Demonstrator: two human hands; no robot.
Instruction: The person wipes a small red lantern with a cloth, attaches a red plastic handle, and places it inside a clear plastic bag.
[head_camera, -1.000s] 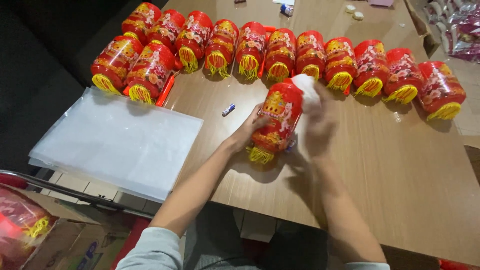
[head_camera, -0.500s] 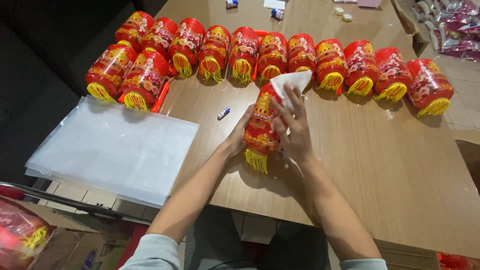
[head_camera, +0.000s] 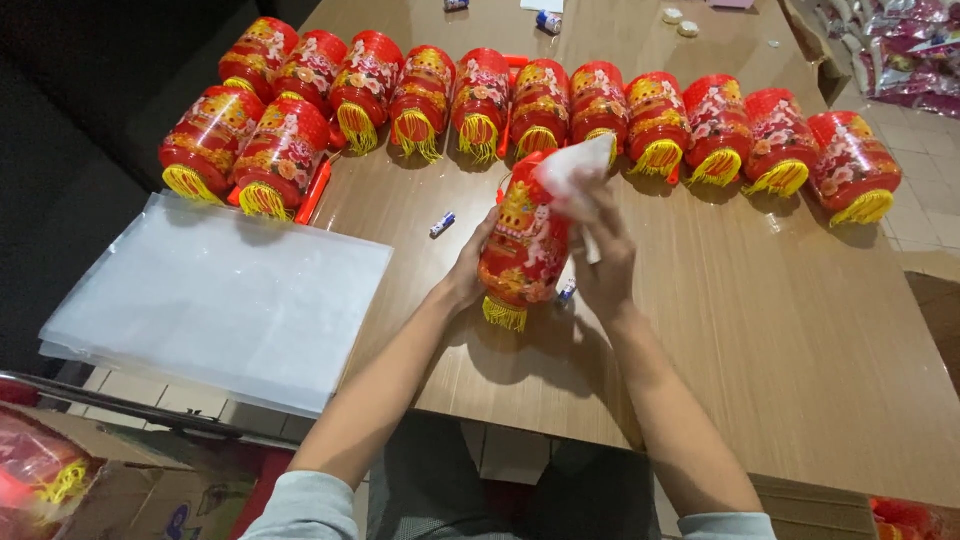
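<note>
Bare forearms, left hand (head_camera: 470, 270) and right hand (head_camera: 600, 265) ungloved, no rings or watch visible. Light grey sleeves pushed up, bottom of frame. Dark trousers, bottom centre.

a stack of clear, flat plastic bags (head_camera: 215, 295) lies at the left of the frame, a pale rectangle overhanging the table's near edge. in the lower left corner a brown cardboard box (head_camera: 150, 490) with a blue printed mark stands on the floor, and a clear bag with something red and yellow inside (head_camera: 40, 470) rests on it. at the upper right edge, shiny packets in purple, red and silver (head_camera: 905, 50) lie heaped beside the table, too blurred to tell their shapes.
</note>
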